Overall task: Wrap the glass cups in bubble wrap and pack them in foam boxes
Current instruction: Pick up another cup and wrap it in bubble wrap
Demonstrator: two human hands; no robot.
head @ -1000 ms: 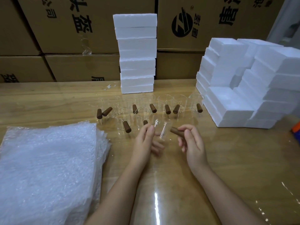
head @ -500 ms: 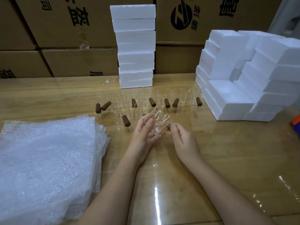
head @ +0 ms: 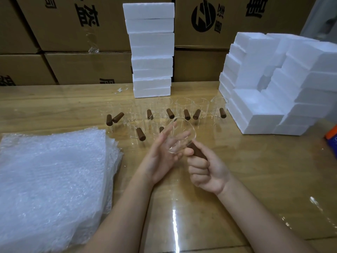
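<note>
The bubble wrap stack (head: 51, 179) runs off the left and bottom edges. An orange and blue thing (head: 332, 136) is cut by the right edge, and I cannot tell what it is. The brown handle (head: 196, 152) of the held glass cup (head: 182, 136) is largely buried under the fingers (head: 197, 166) of the right hand (head: 209, 174), and the left hand (head: 162, 156) is blurred.

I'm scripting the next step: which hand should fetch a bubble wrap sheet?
Left, probably. The left hand is open, only touching the cup, and the bubble wrap lies on its side. The right hand grips the cup's handle.
</note>
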